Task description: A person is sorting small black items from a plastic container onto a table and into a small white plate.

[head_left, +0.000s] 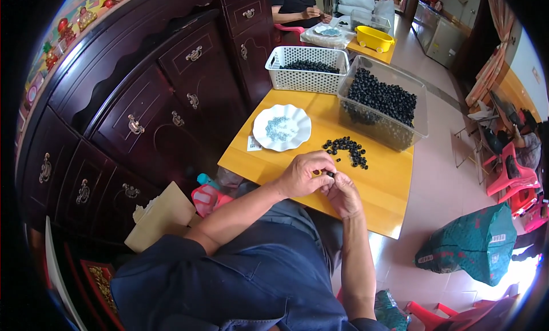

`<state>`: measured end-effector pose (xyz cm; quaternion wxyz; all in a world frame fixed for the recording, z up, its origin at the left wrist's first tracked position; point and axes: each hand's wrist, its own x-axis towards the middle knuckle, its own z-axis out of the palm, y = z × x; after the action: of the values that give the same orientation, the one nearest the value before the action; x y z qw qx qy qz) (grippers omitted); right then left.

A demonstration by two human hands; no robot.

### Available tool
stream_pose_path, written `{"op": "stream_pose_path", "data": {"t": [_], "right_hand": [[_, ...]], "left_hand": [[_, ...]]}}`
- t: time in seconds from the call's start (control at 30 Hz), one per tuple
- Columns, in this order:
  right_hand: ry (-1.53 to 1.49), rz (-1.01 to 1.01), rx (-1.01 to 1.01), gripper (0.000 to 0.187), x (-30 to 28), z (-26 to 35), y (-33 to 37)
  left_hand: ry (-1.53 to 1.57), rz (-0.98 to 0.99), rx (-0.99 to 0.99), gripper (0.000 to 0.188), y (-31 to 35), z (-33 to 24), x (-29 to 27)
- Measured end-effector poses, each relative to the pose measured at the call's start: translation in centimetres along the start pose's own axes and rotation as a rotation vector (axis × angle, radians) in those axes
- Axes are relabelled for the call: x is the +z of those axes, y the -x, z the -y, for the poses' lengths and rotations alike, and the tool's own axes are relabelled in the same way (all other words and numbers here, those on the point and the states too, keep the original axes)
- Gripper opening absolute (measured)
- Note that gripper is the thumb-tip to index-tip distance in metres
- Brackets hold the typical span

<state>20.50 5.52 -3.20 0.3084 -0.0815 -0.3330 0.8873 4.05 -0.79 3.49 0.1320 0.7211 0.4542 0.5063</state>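
Over the near edge of the wooden table (251,160), my left hand (302,174) and my right hand (346,196) meet, fingertips pinched together. Between them shows a small black round part (330,173), mostly covered by the fingers. Just beyond my hands lies a loose cluster of the same black parts (346,146). To the left of that, a white scalloped plate (300,137) carries many tiny pale-blue clear pieces (278,129). Whether one of these pieces is also in my fingers cannot be made out.
A clear plastic bin (420,116) and a white perforated basket (278,78), both with black parts, stand at the table's far side. Beyond sits another person (294,8) by a yellow tub (374,39). Dark cabinets (151,111) line the left; a green sack (466,245) stands right.
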Motion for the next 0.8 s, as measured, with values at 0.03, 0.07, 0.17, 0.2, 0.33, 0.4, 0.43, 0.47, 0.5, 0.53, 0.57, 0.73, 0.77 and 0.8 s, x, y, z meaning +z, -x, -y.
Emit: {"op": "stream_pose_path", "data": {"t": [0.03, 0.07, 0.17, 0.2, 0.33, 0.4, 0.43, 0.47, 0.5, 0.53, 0.57, 0.73, 0.77, 0.8], "right_hand": [[-0.014, -0.007, -0.004, 0.028, 0.3, 0.0, 0.0], [-0.027, -0.013, -0.008, 0.028, 0.6, 0.0, -0.1], [-0.024, -0.013, -0.011, 0.026, 0.9, 0.3, -0.1], [-0.023, -0.012, -0.013, 0.026, 0.9, 0.3, 0.0], [-0.004, -0.036, 0.002, 0.026, 0.6, 0.1, -0.2], [-0.007, -0.044, 0.005, 0.026, 0.0, -0.2, -0.4], [0.018, -0.032, 0.001, 0.026, -0.5, -0.3, -0.4], [0.043, -0.02, -0.002, 0.027, -1.0, -0.4, -0.4], [0.042, -0.014, 0.0, 0.027, -0.8, -0.4, -0.5], [0.055, -0.025, 0.005, 0.028, -0.6, -0.3, -0.5], [0.069, -0.037, 0.009, 0.028, -0.4, -0.3, -0.6], [0.069, -0.06, 0.014, 0.029, -0.2, -0.5, -0.6], [0.05, -0.083, 0.019, 0.029, -0.2, -0.5, -0.5], [0.049, -0.084, 0.018, 0.029, -0.2, -0.4, -0.5]], "left_hand": [[-0.003, -0.005, 0.001, 0.013, 0.0, 0.0, 0.0], [-0.006, -0.005, -0.001, 0.013, 0.0, -0.1, 0.0], [0.028, 0.008, -0.088, 0.012, -0.1, 0.0, 0.1], [0.036, 0.013, -0.096, 0.011, -0.1, 0.1, 0.2], [0.03, 0.007, -0.06, 0.011, 0.1, 0.5, 0.2], [0.028, 0.012, -0.065, 0.011, 0.0, 0.4, 0.2], [0.027, 0.017, -0.071, 0.011, -0.1, 0.3, 0.2], [0.025, 0.018, -0.067, 0.011, -0.1, 0.2, 0.3], [0.031, 0.01, -0.095, 0.01, 0.0, 0.2, 0.3], [0.037, 0.003, -0.124, 0.01, 0.1, 0.3, 0.3], [0.03, 0.001, -0.124, 0.01, 0.2, 0.5, 0.3], [-0.013, 0.001, 0.013, 0.019, 0.4, 1.3, 0.3], [-0.016, 0.003, 0.012, 0.019, 0.4, 1.5, 0.3], [-0.004, -0.009, -0.011, 0.018, 0.4, 1.6, 0.3]]}}
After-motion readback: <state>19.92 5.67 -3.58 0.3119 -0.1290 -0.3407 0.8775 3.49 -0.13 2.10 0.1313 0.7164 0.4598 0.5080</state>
